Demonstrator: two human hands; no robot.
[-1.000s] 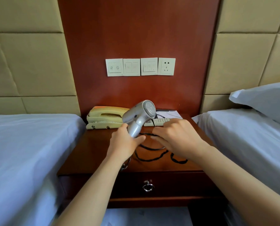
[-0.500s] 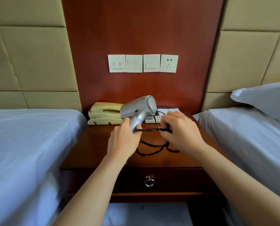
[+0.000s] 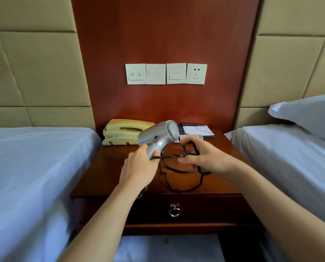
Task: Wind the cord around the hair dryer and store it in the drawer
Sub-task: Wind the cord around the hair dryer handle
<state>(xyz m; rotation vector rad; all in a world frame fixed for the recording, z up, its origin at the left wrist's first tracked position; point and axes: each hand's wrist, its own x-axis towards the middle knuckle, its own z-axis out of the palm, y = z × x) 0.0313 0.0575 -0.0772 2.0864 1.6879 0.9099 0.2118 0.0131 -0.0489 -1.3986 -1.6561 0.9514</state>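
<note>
A silver hair dryer (image 3: 160,135) is held above the wooden nightstand (image 3: 108,174), its grille facing right. My left hand (image 3: 139,169) grips its handle. A black cord (image 3: 169,156) runs taut from the handle base to my right hand (image 3: 207,157), which pinches it with a loop over the fingers. The remaining cord (image 3: 182,188) lies in loose curves on the nightstand top and dips behind my left wrist. The drawer (image 3: 205,208) below is closed, with a metal ring pull (image 3: 174,211) at its middle.
A cream telephone (image 3: 123,132) sits at the back left of the nightstand, a notepad (image 3: 197,129) and a remote (image 3: 191,137) at the back right. Beds with white sheets (image 3: 35,167) flank both sides; a pillow (image 3: 309,114) lies right. Wall switches and a socket (image 3: 196,73) hang above.
The dryer has been lifted slightly and my right hand has pulled the cord out to the right, drawing it taut and looping it over the fingers.
</note>
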